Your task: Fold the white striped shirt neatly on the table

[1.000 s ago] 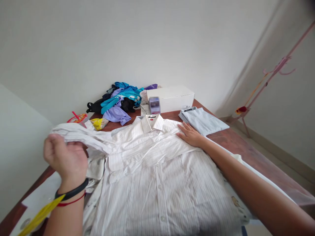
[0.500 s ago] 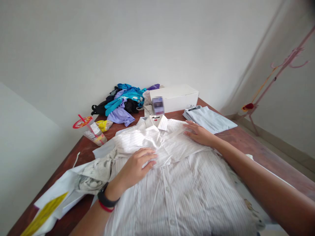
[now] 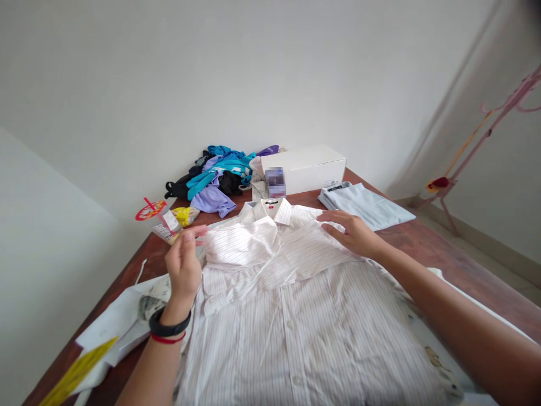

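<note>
White shirt (image 3: 296, 316) hem cut off; left hand (image 3: 183, 265) blurred.

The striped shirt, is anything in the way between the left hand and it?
Nothing visible is. The left hand hovers open right at the edge of the striped shirt, by its folded sleeve. The plastic cup lies farther back on the table, not between them.

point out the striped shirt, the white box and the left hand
striped shirt (image 3: 296, 327), head view, on the buttoned front
white box (image 3: 315, 175), head view, on its front side
left hand (image 3: 183, 262), head view, on the back of the hand
</note>
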Demonstrator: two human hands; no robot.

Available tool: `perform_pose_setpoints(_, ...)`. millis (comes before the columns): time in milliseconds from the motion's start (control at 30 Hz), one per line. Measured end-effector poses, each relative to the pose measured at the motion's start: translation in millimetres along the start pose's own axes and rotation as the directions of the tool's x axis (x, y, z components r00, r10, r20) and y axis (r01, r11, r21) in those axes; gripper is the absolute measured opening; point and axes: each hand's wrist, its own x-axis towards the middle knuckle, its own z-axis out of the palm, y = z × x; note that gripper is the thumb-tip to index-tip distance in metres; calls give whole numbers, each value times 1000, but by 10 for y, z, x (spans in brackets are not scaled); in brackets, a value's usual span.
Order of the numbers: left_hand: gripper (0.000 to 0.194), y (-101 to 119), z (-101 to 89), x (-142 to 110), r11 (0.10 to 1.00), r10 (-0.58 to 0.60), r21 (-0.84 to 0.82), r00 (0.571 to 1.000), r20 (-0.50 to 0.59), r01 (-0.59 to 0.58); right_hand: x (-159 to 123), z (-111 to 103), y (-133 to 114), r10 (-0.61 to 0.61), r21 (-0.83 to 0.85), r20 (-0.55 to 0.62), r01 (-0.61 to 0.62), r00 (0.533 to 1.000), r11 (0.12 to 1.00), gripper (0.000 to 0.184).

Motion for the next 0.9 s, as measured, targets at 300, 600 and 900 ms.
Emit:
perform_pose_setpoints(300, 56, -225, 62, -59, 885, -135, 445, 840, 525, -136, -48, 92, -198, -7, 55, 146, -2, 989, 998, 32)
perform_pose_setpoints(600, 21, -108, 180, -185, 838, -139, 429, 628, 766, -337, -66, 135, -225, -51, 63, 159, 42, 986, 997, 32)
perform_pose_setpoints(900, 20, 39, 127, -132, 980, 11, 188, 955, 295, -69, -107, 182, -249, -106, 59, 234, 94, 967, 994, 35)
